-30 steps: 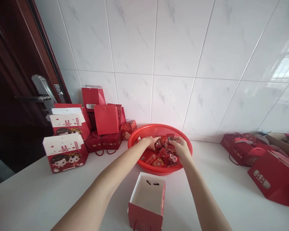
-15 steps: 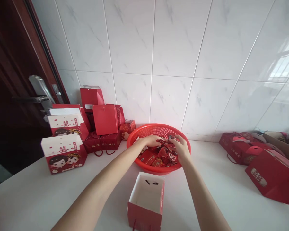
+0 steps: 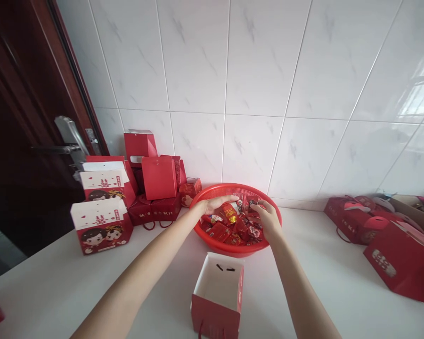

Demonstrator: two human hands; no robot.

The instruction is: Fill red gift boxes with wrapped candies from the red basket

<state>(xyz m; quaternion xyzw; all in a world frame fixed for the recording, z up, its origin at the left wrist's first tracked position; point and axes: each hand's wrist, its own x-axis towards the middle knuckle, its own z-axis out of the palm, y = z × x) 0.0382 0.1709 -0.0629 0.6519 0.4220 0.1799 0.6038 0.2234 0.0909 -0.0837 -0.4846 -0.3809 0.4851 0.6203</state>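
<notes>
A red plastic basket [image 3: 212, 243] holds a heap of small wrapped candies [image 3: 238, 230], most in red wrappers, one with shiny gold. My left hand [image 3: 216, 203] reaches over the basket's left side, its fingers stretched out above the candies. At the right side, my right hand [image 3: 269, 221] has its fingers closed on a small dark-red wrapped candy [image 3: 253, 203]. In front of the basket, between my forearms, an open-topped red gift box [image 3: 216, 313] stands with its white inside showing. Two dark slots or cord ends show on its inner back wall.
Several red gift boxes [image 3: 159, 178] are stacked at the left by the wall. Nearer stands a box with cartoon figures [image 3: 102, 230]. More red boxes [image 3: 399, 261] and a cardboard carton [image 3: 415, 214] are at the right. A tiled wall [image 3: 254, 150] rises behind; a door [image 3: 24, 94] is at left.
My left hand has lifted and straightened its fingers, uncovering a red and gold candy. My right hand stays at nearly the same spot with its candy. The view has shifted slightly left.
</notes>
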